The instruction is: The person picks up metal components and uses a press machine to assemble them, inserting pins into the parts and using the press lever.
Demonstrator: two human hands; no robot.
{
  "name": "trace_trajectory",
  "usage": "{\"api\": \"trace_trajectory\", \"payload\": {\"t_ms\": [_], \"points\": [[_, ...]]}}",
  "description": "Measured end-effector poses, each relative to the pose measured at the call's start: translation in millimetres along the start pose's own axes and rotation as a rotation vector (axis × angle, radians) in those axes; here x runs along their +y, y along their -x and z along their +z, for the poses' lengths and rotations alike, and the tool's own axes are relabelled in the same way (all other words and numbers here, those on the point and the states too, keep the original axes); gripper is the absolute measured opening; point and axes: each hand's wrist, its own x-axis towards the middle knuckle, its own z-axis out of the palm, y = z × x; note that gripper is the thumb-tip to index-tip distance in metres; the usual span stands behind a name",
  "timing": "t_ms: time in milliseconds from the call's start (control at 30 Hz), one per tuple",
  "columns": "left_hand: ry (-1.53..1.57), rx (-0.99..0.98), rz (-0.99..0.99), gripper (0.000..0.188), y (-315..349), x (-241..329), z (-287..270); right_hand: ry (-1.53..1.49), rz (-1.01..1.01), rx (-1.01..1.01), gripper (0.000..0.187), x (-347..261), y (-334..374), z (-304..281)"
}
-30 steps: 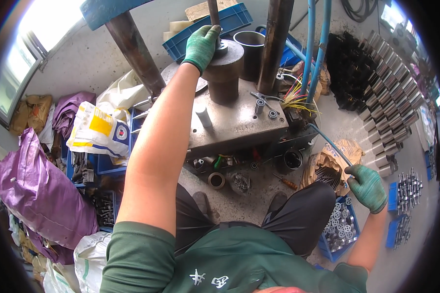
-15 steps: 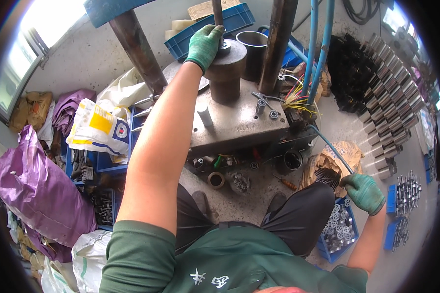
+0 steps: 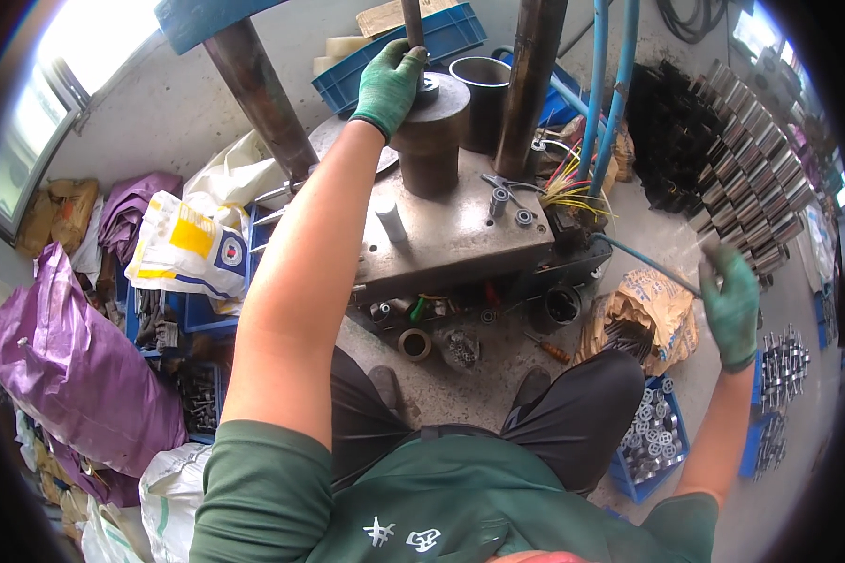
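Observation:
My left hand (image 3: 388,89), in a green work glove, reaches up to the press and is closed round the lower part of an upright steel rod (image 3: 412,23). Just beneath it, a dark ring (image 3: 427,86) sits on top of a thick steel cylinder (image 3: 430,155). That cylinder stands on the metal press table (image 3: 460,225). On the right, my gloved right hand (image 3: 732,305) is at the end of a thin blue lever (image 3: 648,272). Its fingers are apart and slightly blurred, with the lever's end beside the thumb.
On the press table stand a short grey pin (image 3: 391,220) and small bearings (image 3: 524,217). A blue bin (image 3: 643,479) of metal wheels lies by my right knee, near a torn paper sack (image 3: 671,314). Stacked metal sleeves (image 3: 756,178) stand right; a purple sack (image 3: 80,375) bulges left.
My right hand has loosened its grip and moved up and outward. The lever has swung upward to the right with it. My left hand has barely shifted at the rod.

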Motion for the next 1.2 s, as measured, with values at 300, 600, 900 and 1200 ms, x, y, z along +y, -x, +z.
{"api": "trace_trajectory", "payload": {"t_ms": [300,600,900,1200], "points": [[-0.029,-0.038,-0.033,0.037,-1.2,-1.7,2.6,0.237,0.018,0.220,0.038,31.2,-164.0,20.0],[0.110,-0.052,-0.091,0.025,3.6,17.3,1.8,0.318,0.054,0.118,0.032,18.1,-183.6,25.4],[0.058,0.016,0.552,0.031,103.3,69.5,31.3,0.278,0.100,0.065,0.029,31.5,-176.1,20.1],[0.716,-0.077,-0.847,0.057,301.1,29.7,75.4,0.145,0.082,0.022,0.031,32.1,-132.9,6.6]]}}
